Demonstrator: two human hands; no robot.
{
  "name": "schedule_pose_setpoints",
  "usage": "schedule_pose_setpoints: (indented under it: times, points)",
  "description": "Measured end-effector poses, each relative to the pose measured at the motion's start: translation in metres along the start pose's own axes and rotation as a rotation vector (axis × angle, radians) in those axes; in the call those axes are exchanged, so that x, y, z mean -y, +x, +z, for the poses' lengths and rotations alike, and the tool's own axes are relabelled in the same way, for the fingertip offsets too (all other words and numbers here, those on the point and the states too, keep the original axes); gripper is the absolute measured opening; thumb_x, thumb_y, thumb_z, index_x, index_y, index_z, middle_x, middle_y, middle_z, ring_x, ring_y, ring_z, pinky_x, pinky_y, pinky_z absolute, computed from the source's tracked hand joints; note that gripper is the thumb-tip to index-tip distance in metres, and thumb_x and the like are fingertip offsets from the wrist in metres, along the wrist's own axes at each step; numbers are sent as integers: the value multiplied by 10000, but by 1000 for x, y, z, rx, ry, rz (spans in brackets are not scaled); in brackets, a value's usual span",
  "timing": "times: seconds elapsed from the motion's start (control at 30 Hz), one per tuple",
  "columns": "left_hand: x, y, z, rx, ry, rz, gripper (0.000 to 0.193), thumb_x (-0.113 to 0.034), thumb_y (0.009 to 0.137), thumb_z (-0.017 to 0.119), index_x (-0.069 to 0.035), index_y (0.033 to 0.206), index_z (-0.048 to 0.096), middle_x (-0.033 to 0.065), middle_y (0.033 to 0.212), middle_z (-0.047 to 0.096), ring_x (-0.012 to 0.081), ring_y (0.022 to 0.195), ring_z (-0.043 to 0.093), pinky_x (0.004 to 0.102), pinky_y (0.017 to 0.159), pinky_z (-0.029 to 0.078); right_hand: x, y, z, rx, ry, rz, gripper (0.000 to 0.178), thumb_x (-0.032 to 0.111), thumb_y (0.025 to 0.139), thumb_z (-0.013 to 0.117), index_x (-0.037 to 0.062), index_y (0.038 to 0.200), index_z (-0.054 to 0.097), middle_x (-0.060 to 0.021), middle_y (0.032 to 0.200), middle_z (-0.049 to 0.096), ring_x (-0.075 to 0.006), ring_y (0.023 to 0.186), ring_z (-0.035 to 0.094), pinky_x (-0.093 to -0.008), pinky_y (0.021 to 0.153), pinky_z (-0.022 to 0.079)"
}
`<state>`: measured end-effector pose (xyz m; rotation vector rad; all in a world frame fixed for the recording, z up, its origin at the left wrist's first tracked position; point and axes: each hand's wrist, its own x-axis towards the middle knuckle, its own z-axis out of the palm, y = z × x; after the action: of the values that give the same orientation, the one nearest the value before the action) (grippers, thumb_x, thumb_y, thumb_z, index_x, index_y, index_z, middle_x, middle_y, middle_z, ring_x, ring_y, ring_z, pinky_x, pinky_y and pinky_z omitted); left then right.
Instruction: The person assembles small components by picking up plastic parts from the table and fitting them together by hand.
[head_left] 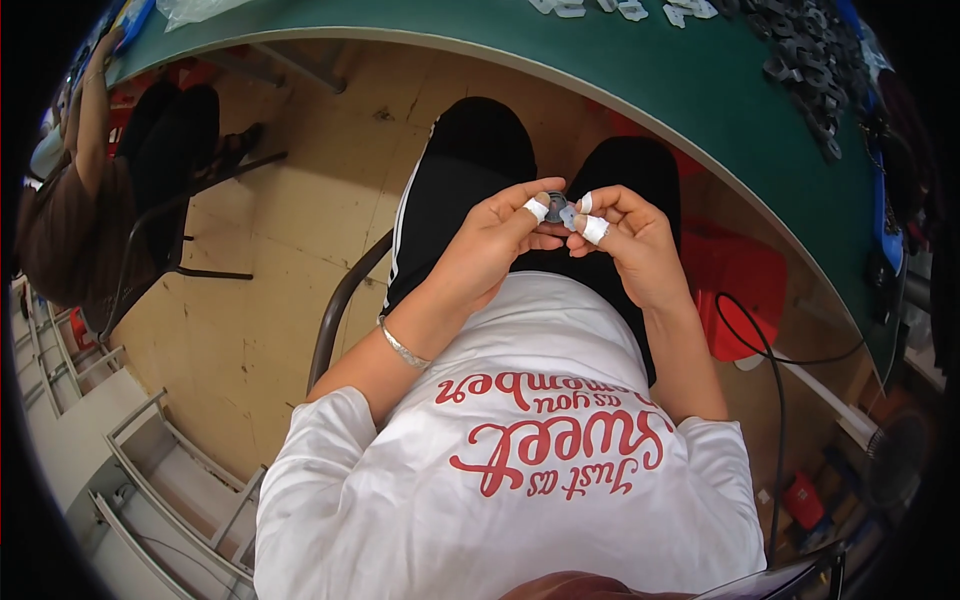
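Just short of the green table (700, 85), pinching a dark piece (555, 205) in the left hand (492, 226) and a clear piece (569, 216) in the right hand (636, 236), close together between both, with long axes unclear.

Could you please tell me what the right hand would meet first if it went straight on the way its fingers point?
The right hand, with its translucent piece, would likely meet the dark grey part in the left hand first; whether they touch is unclear.
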<state>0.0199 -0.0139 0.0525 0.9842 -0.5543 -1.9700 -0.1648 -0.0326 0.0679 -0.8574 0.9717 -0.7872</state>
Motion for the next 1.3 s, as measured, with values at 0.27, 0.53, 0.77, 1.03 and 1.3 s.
schedule_pose_setpoints:
  times: [0.27,0.53,0.77,1.03,1.3]
  points:
    - [0,2,-2,-78,42,-70,308,-110,986,448,48,1244,506,124,1087,627,186,983,640,303,927,517,3,-2,0,-51,-181,-122,132,-15,887,574,-22,1016,605,-58,940,618,-115,825,607,-249,749,512]
    - [7,1,-5,15,190,-28,307,-63,980,409,56,1246,503,114,1167,582,173,1035,604,302,950,494,10,0,9,-52,-795,-378,196,-78,812,552,-28,993,611,-101,911,612,-194,784,622,-278,699,495]
    - [9,6,-6,-45,208,-23,302,-70,973,435,49,1241,506,102,1140,593,153,980,613,285,917,490,13,5,14,-73,-815,-289,203,-63,792,563,-20,990,552,-115,844,621,-197,738,632,-305,673,515]
    - [17,8,-7,-71,191,-4,298,-66,960,470,55,1228,511,100,1117,604,146,965,609,276,904,490,2,9,15,-158,-703,-108,189,-48,773,600,-22,958,571,-108,840,633,-169,751,634,-277,681,513]
    - [21,11,-9,-91,164,8,262,3,900,517,55,1156,532,91,1026,623,132,914,616,254,856,498,-11,17,1,-86,-584,-9,134,-43,848,590,-24,981,593,-19,866,611,-73,796,571,-215,730,481]
